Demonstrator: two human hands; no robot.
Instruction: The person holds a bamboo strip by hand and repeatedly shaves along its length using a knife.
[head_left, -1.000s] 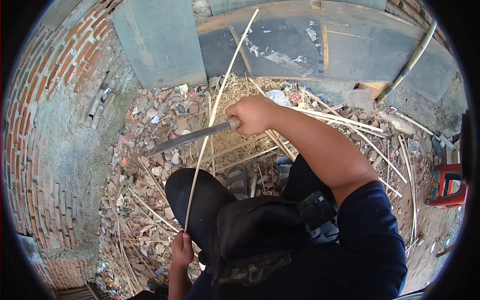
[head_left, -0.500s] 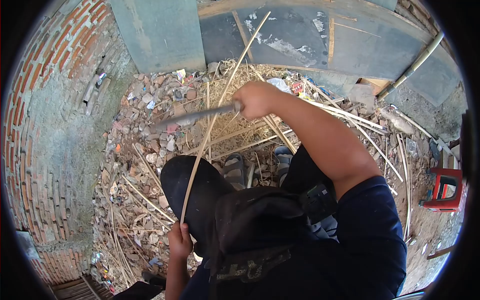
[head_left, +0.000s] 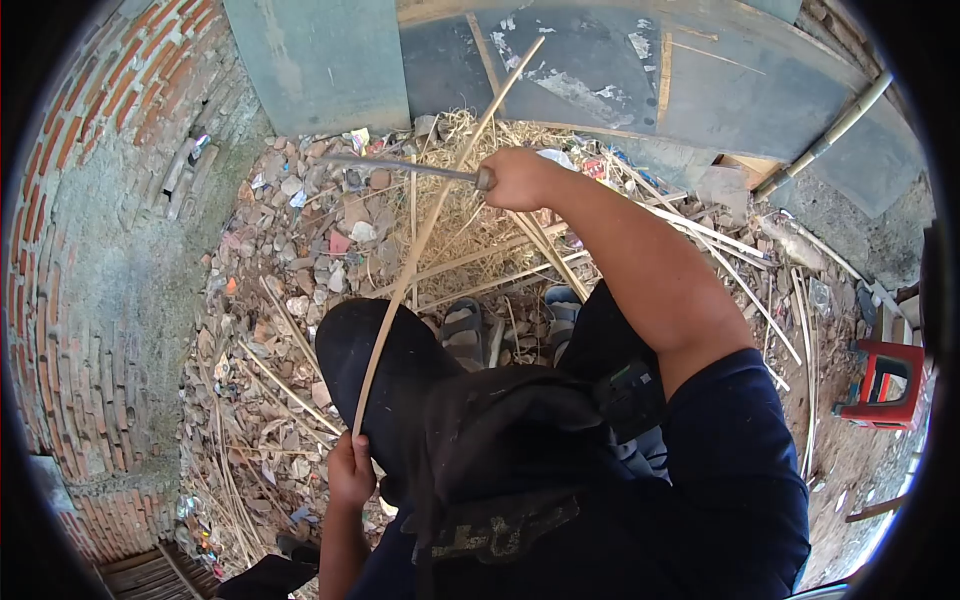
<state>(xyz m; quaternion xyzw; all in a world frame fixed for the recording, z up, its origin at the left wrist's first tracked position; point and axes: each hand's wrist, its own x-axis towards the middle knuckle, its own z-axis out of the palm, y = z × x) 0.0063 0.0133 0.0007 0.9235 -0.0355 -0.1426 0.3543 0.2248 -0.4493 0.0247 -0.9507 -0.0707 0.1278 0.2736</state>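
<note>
My left hand [head_left: 351, 471] is closed round the lower end of a long thin bamboo strip [head_left: 398, 290]. The strip slants up over my left knee and away to the upper right, towards the grey panels. My right hand [head_left: 520, 180] grips the handle of a long-bladed knife [head_left: 410, 167], its blade pointing left. The blade crosses the strip near its upper part; whether they touch I cannot tell. Under the strip's far half lies a heap of pale shavings [head_left: 480, 220].
Rubble and litter [head_left: 290, 230] cover the ground, with more bamboo strips [head_left: 715, 240] lying to the right. A brick wall [head_left: 90, 330] stands at left and grey panels [head_left: 580, 75] at the far side. A red stool [head_left: 885, 385] is at right.
My right hand and the knife have moved up a little, and the blade has swung from pointing down-left to nearly level. My left hand and the strip's near end have shifted slightly left.
</note>
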